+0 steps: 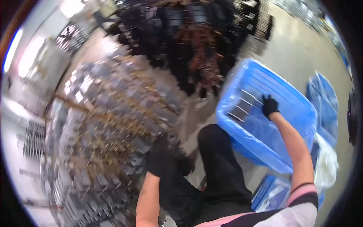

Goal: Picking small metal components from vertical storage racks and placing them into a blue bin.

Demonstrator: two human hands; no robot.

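Observation:
My right hand (270, 106), in a black glove, reaches into a blue plastic crate (281, 77) lined with a thin see-through bag (266, 130). Its fingers are a little apart and nothing shows in them. Beside them, on the left inside the crate, lie several dark flat pieces with pale edges (240, 108). My left hand (160, 157), also black-gloved, is low by the hanging rows of small grey metal parts (109, 140). Motion blur and the dark trousers behind it hide its fingers, so whether it holds anything is unclear.
Dark and reddish-brown parts hang in a dense, blurred mass (196, 41) ahead. Blue plastic bags (323, 108) and a whitish bag (326, 162) lie right of the crate. A blue printed package (270, 193) sits near my right side. A round fan (71, 38) stands far left.

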